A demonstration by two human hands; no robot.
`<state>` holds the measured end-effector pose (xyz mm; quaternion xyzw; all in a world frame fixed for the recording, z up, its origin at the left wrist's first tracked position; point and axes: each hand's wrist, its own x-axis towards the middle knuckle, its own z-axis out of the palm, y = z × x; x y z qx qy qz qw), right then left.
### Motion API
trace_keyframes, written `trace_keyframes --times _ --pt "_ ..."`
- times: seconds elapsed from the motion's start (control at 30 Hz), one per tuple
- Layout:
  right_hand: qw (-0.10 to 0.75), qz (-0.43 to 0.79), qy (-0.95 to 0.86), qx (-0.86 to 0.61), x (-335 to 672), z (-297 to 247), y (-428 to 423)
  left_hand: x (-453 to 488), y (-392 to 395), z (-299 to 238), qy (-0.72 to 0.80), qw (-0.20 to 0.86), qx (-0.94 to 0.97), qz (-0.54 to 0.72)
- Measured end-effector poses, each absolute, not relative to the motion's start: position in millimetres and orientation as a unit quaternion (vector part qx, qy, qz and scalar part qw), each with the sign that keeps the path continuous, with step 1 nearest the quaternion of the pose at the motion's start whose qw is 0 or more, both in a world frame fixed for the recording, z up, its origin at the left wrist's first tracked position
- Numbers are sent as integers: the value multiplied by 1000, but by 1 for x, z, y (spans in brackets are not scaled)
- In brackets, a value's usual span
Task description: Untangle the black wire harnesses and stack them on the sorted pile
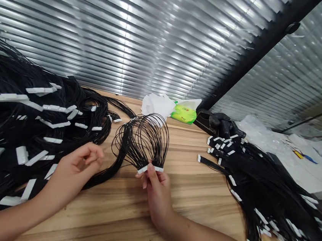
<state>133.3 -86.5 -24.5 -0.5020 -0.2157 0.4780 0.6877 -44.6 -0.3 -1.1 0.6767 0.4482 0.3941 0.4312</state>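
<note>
Bare forearms reach over the table: right hand pinching a white connector with looped black wires, left hand loosely curled, fingers parted; behind them, a green packet, contents unclear.

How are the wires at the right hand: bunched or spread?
Spread: the wires fan out in loops from the white connector the right hand pinches.

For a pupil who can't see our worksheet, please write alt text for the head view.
A person's right hand pinches a white connector, thin black wires looping from it, over a wood-grain table. The left hand, apparently empty, is near a pile of black cables; a second pile lies on the right.
</note>
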Motion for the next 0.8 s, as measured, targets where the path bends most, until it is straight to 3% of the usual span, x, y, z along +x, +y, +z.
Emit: trace_keyframes --times 0.17,0.27,0.57,0.8 --pt "678 480 -233 -505 133 -26 -86 -43 -1 -12 363 279 810 365" --pt "674 483 -242 -503 132 -25 -86 -46 -3 -15 332 253 840 345" --pt "679 481 -247 -497 133 -25 -87 -48 -13 -10 336 350 806 339" --pt "677 481 -253 -497 133 -25 -86 -47 -16 -17 358 545 713 256"
